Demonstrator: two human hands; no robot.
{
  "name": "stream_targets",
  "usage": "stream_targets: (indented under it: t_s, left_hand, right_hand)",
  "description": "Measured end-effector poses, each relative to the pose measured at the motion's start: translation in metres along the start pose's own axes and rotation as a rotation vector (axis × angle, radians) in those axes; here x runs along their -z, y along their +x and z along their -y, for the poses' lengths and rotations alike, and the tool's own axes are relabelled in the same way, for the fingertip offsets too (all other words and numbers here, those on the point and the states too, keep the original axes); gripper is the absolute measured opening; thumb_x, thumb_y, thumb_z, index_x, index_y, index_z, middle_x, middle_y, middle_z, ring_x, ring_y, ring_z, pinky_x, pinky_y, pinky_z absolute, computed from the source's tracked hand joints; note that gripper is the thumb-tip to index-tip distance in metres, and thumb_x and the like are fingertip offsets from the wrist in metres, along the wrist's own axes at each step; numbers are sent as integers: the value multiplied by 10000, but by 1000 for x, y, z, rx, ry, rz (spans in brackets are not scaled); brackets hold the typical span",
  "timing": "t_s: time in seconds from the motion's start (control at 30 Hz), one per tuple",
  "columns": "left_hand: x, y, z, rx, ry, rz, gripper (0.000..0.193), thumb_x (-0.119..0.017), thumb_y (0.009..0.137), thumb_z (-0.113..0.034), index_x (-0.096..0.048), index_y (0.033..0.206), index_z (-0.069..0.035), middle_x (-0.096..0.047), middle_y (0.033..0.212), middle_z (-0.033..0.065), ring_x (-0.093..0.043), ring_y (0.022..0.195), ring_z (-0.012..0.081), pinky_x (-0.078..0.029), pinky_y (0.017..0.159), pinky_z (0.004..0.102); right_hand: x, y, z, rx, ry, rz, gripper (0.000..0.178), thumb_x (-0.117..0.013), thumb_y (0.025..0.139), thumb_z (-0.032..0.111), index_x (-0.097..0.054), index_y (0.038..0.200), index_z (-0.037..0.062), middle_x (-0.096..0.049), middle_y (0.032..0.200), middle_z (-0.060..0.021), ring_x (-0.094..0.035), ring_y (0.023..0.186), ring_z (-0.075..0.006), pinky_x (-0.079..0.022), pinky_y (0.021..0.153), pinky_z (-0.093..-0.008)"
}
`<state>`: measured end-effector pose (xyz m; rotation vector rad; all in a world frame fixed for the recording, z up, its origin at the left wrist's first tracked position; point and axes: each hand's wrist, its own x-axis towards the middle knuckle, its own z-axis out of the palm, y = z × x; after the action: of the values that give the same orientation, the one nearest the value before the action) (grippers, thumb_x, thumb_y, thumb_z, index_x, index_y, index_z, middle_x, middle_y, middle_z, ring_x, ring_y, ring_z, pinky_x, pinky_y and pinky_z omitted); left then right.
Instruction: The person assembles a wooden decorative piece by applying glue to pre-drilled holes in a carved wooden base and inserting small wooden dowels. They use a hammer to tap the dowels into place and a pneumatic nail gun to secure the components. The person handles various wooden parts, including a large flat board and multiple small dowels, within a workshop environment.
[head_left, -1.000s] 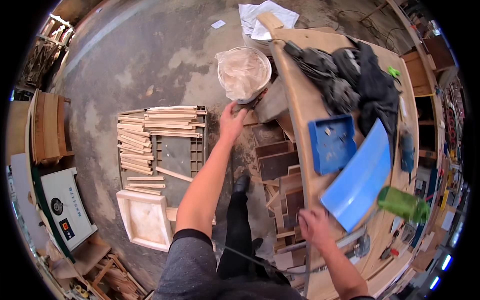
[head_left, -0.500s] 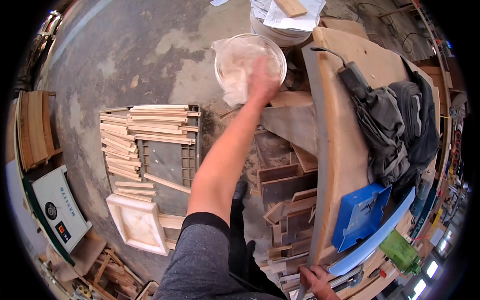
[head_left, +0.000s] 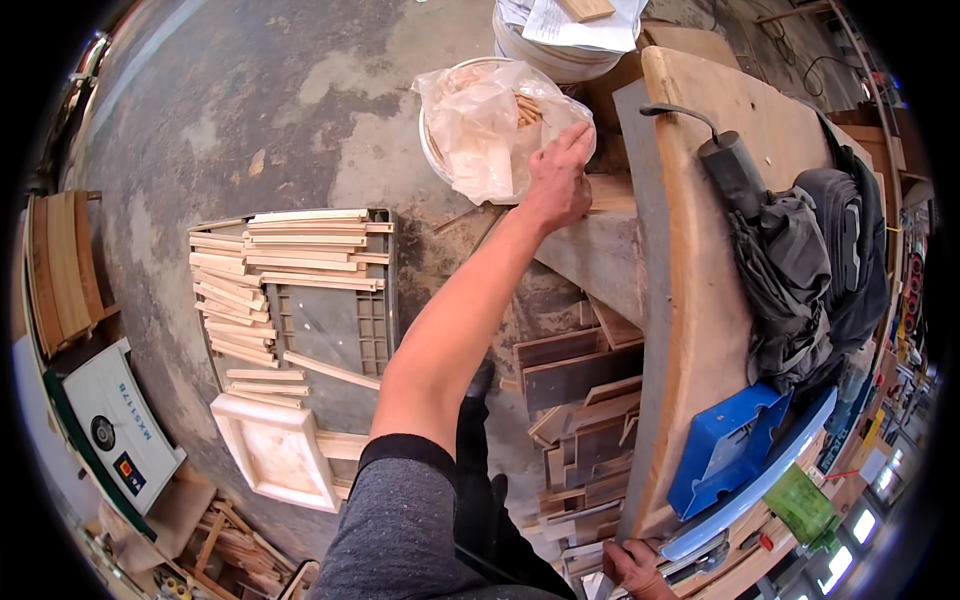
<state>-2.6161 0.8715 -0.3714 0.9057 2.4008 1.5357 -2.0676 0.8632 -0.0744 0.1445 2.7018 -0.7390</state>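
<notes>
My left hand (head_left: 560,182) is at the right side of a clear plastic bag (head_left: 480,150) that lines a round white bucket (head_left: 432,152) on the floor. Its fingers look closed on the bag's edge, though the grip is partly hidden. Inside the opened bag lie several small light-brown wooden pieces, like dowels (head_left: 527,110). My right hand (head_left: 636,570) is at the lower right, with fingers curled over the near edge of the wooden workbench (head_left: 690,330).
A dark pallet (head_left: 330,310) left of my arm carries several wood strips (head_left: 310,240) and a pale square frame (head_left: 275,450). Board offcuts (head_left: 585,375) stand beside the bench. A blue box (head_left: 725,450) and dark bag (head_left: 790,280) lie on it. Another bucket (head_left: 560,55) holds papers.
My left hand has moved right and slightly nearer from over the bucket. The bag's edge has spread right, uncovering the small wooden pieces. My right hand stays on the bench edge.
</notes>
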Motion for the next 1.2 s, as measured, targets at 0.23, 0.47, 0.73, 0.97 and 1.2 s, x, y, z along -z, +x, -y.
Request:
stream_targets:
  t_s: [0.23,0.47,0.73,0.97,1.2]
  left_hand:
    - [5,7,-4,-69,-35,30,740,-564,742,78,-451,1464,-34,-432,1523,141,-429,1376,385,-371,1097,529]
    - [20,11,-18,-288,28,32,766,-514,754,145,-382,1496,8,-390,1528,205,-383,1362,495,-335,1190,500]
    - [27,5,-14,-220,-9,136,813,-536,766,154,-345,1535,-27,-325,1599,196,-385,1415,428,-355,1186,457]
    - [19,9,-3,-149,-60,204,811,-517,771,162,-337,1540,-23,-326,1609,199,-434,1389,418,-396,1157,425]
    - [17,-10,42,48,101,-46,630,-547,799,86,-453,1415,0,-471,1413,269,-536,1233,453,-468,1045,470]
  right_hand:
    - [5,1,-4,65,-70,82,311,-787,773,67,-749,1081,90,-719,1033,-117,-693,934,-320,-592,774,-421]
    - [-6,-15,-18,186,-83,70,289,-773,782,22,-747,1069,50,-725,1088,-129,-691,998,-308,-600,807,-408]
    - [-13,-32,-23,204,-75,116,359,-751,812,12,-717,1169,38,-706,1145,-155,-675,1033,-325,-588,864,-421]
    - [-27,-59,-29,36,148,213,367,-754,846,34,-695,1208,40,-688,1181,-162,-660,1057,-353,-568,912,-452]
    - [-14,-44,-20,28,180,166,360,-758,854,51,-698,1208,53,-685,1191,-164,-665,1071,-360,-571,903,-452]
